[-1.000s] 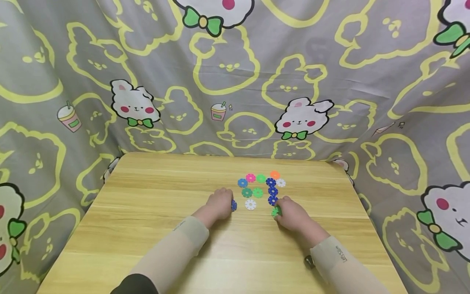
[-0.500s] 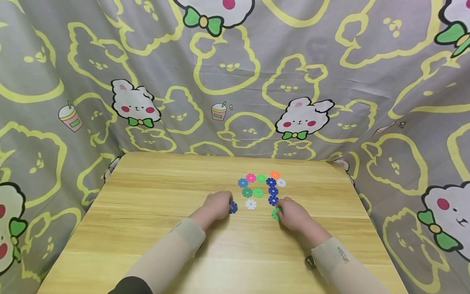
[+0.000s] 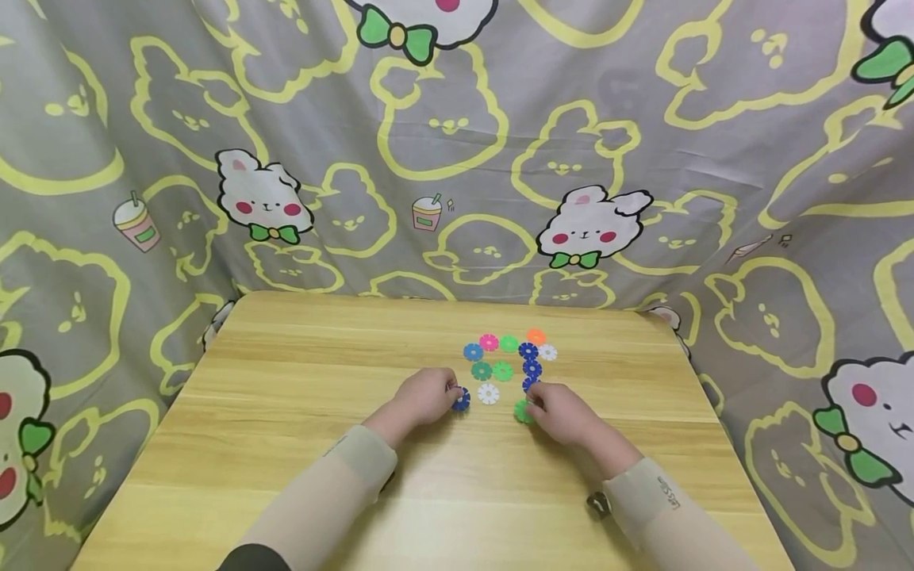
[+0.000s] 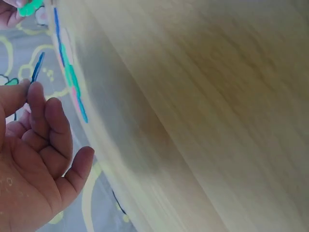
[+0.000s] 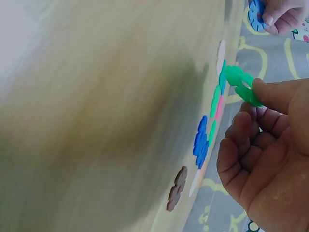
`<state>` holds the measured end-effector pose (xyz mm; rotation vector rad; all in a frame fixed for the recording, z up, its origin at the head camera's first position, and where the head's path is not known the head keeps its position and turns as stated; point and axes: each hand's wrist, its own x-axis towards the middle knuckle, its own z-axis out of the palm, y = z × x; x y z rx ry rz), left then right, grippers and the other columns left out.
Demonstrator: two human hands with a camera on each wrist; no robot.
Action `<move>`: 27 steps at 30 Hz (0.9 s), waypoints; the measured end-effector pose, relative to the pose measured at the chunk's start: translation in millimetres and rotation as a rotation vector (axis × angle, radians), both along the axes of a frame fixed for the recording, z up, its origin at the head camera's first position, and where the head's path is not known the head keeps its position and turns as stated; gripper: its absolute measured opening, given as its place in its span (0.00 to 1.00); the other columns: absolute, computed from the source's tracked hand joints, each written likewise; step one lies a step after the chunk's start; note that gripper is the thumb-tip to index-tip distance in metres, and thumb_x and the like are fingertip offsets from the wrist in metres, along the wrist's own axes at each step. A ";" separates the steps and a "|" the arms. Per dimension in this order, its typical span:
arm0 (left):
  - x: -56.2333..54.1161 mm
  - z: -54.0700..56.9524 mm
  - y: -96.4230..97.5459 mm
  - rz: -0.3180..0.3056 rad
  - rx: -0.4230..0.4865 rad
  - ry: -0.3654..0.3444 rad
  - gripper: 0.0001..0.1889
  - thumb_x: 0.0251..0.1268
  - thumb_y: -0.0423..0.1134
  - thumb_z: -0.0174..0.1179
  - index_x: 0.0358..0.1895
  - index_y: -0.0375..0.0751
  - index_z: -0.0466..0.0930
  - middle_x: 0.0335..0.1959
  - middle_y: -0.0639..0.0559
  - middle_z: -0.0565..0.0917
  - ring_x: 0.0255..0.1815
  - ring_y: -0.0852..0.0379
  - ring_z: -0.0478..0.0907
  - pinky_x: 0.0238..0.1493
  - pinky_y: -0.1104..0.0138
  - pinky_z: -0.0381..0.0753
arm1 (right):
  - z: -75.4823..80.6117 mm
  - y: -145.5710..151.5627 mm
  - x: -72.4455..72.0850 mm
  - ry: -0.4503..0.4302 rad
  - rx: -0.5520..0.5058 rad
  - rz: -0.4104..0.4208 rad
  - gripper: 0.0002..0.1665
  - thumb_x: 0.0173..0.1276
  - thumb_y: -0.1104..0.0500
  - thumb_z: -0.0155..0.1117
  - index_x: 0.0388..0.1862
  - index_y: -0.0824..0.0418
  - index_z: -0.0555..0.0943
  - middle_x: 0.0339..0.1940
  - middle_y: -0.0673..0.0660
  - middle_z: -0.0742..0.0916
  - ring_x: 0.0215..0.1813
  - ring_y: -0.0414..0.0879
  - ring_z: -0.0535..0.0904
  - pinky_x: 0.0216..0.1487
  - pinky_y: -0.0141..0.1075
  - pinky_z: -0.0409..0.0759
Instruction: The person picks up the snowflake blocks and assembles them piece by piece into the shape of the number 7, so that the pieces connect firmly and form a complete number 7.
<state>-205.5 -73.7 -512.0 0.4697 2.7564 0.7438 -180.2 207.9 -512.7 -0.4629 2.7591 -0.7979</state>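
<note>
My left hand [image 3: 426, 395] pinches a dark blue notched plastic disc [image 3: 462, 399] between thumb and forefinger. The same disc [image 4: 37, 66] appears edge-on in the left wrist view, with the other fingers loosely bent below it. My right hand [image 3: 564, 412] pinches a bright green notched disc [image 3: 524, 411], tilted face-on in the right wrist view [image 5: 241, 83]. The two held discs face each other with a gap between them. A white disc [image 3: 489, 393] lies just beyond that gap. Part of a dark blue disc [image 3: 530, 384] is covered by my right fingers.
On the wooden table [image 3: 321, 341] lie more flat discs: light blue [image 3: 474, 352], pink [image 3: 489, 342], teal [image 3: 481, 370], green [image 3: 503, 370], orange [image 3: 536, 337]. Dark blue ones [image 3: 531, 368] form a column. A brown disc [image 5: 177, 188] shows in the right wrist view. A patterned curtain [image 3: 457, 159] surrounds the table.
The green disc has moved left in my right hand, away from the dark blue column. My left hand has turned its blue disc more into view and brought it slightly right.
</note>
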 end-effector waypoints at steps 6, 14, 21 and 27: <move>2.2 4.6 -0.9 0.027 0.122 -0.016 0.20 0.81 0.45 0.60 0.25 0.47 0.72 0.20 0.56 0.71 0.22 0.59 0.67 0.27 0.65 0.69 | 1.5 -5.1 -0.8 0.041 -0.067 0.028 0.06 0.76 0.60 0.69 0.36 0.55 0.82 0.27 0.46 0.80 0.29 0.41 0.74 0.34 0.36 0.77; -0.9 13.4 -0.2 0.075 0.270 -0.085 0.22 0.83 0.46 0.58 0.23 0.46 0.72 0.19 0.56 0.71 0.20 0.60 0.66 0.24 0.67 0.66 | 11.8 -18.0 -5.4 0.245 -0.238 0.064 0.03 0.72 0.64 0.73 0.37 0.61 0.86 0.30 0.45 0.83 0.31 0.39 0.75 0.33 0.34 0.80; -1.9 16.1 1.1 0.113 0.388 -0.142 0.20 0.84 0.45 0.57 0.26 0.44 0.78 0.20 0.55 0.76 0.20 0.60 0.67 0.23 0.68 0.67 | 13.0 -24.8 -6.9 0.355 -0.302 0.068 0.04 0.68 0.69 0.75 0.38 0.63 0.87 0.32 0.50 0.86 0.32 0.39 0.78 0.33 0.32 0.82; -2.7 16.5 3.2 0.111 0.454 -0.161 0.18 0.83 0.45 0.58 0.29 0.42 0.80 0.22 0.53 0.80 0.21 0.60 0.68 0.23 0.69 0.69 | 14.0 -29.1 -8.7 0.425 -0.340 0.051 0.06 0.66 0.71 0.76 0.38 0.63 0.88 0.34 0.52 0.89 0.34 0.41 0.83 0.36 0.33 0.85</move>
